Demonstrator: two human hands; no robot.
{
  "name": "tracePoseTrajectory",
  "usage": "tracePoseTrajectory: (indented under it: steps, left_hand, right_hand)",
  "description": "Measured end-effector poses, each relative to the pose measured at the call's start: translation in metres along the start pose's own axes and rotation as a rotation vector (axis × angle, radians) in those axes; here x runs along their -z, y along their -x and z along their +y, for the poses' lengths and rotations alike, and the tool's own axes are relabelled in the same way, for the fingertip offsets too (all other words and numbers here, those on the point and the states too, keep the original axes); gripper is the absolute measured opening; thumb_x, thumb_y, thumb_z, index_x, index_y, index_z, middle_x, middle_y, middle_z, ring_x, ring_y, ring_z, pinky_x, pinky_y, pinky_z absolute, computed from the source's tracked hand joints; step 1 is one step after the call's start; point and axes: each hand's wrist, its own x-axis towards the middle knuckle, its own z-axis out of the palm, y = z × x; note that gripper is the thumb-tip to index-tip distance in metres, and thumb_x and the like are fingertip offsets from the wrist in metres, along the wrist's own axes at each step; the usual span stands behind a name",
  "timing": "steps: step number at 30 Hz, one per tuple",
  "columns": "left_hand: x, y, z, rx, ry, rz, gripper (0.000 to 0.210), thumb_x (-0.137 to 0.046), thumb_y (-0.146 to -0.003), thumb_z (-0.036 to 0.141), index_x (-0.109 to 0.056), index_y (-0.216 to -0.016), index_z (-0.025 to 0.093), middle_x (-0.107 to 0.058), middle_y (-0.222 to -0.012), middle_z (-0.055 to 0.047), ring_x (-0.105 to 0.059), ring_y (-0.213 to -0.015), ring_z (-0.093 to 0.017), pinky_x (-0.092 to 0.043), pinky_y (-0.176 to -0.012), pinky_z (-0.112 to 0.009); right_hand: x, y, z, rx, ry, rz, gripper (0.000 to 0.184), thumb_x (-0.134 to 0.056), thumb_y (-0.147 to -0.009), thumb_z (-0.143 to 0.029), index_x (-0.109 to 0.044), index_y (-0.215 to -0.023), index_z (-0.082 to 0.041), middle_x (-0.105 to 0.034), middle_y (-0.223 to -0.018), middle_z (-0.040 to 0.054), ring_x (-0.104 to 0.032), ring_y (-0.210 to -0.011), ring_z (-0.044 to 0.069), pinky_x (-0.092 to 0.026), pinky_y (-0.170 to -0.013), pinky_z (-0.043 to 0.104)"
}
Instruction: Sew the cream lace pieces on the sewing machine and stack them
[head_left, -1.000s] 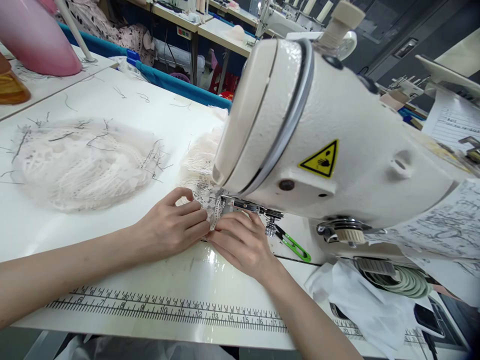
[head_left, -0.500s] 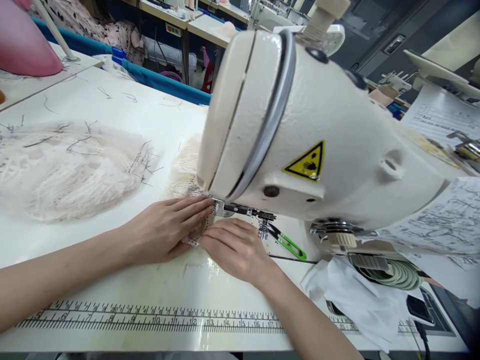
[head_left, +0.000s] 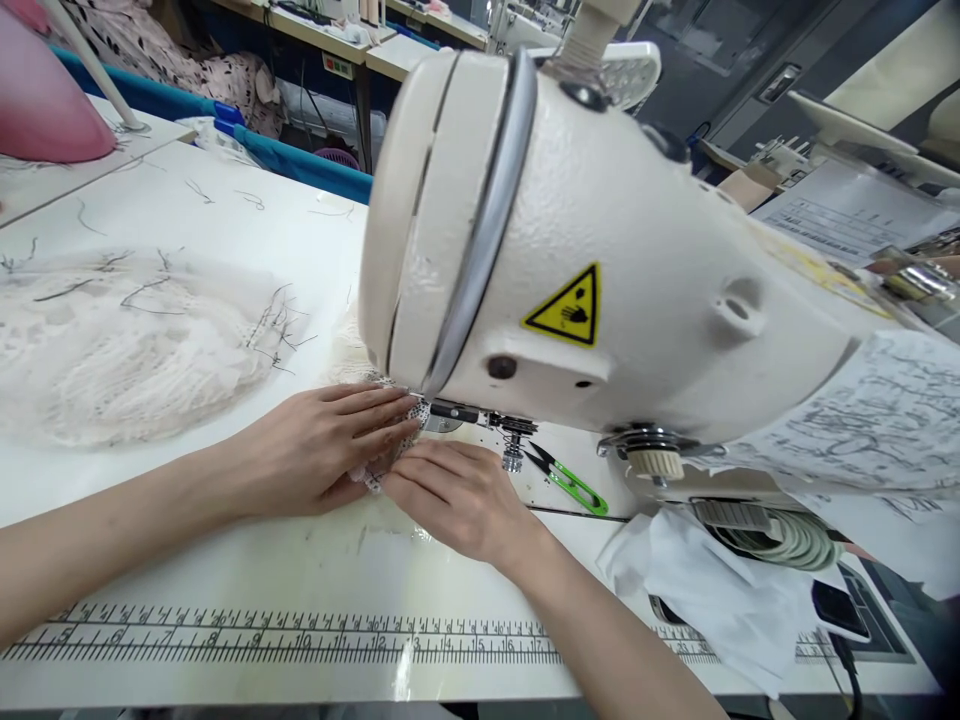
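Observation:
A sewing machine (head_left: 465, 230) stands over a gathered piece of cream lace fabric (head_left: 375, 472) at its needle area. My left hand (head_left: 330, 440) presses on the lace left of the needle, its fingers stretched out side by side and its thumb tucked low. Right of it, my right hand (head_left: 450, 495) has bent fingers closed on the lace edge, close to the left fingertips. The presser foot and needle are mostly hidden behind the fingers and the machine head. Green-handled thread snips (head_left: 568, 480) lie on the machine bed, beyond my right hand.
A heap of cream lace (head_left: 150, 350) with dark thread ends lies on the left. A printed ruler (head_left: 300, 640) runs along the front edge. White cloth (head_left: 705, 590) and a dark device (head_left: 840, 608) are at right. Blue fabric (head_left: 300, 165) edges the table's back.
The view has shifted slightly, so the machine head appears further left. Both hands keep nearly the same places on the lace, a little further left in view.

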Motion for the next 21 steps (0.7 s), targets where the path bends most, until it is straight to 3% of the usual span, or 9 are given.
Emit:
tracePoseTrajectory:
  steps: [6,21]
  left_hand:
    - [0.004,-0.003,-0.001,-0.014,-0.034,-0.017,0.045,-0.049,-0.094,0.028,-0.060,-0.135,0.013,-0.068,-0.131,-0.013,-0.060,-0.127,-0.029,-0.047,-0.112,-0.044]
    - [-0.003,0.000,0.002,0.036,-0.118,-0.043,0.050,-0.046,-0.093,0.030,-0.055,-0.140,0.016,-0.065,-0.135,-0.012,-0.054,-0.134,-0.029,-0.044,-0.114,-0.045]
  right_hand:
    - [0.000,-0.003,0.000,0.004,0.001,0.065,0.019,-0.057,-0.094,-0.006,-0.069,-0.087,-0.020,-0.075,-0.083,-0.0055,-0.068,-0.084,0.008,-0.058,-0.079,0.020]
    - [-0.004,0.011,0.003,-0.059,0.074,-0.058,0.020,-0.058,-0.092,-0.004,-0.068,-0.090,-0.021,-0.073,-0.088,-0.0008,-0.064,-0.091,0.012,-0.051,-0.079,0.023]
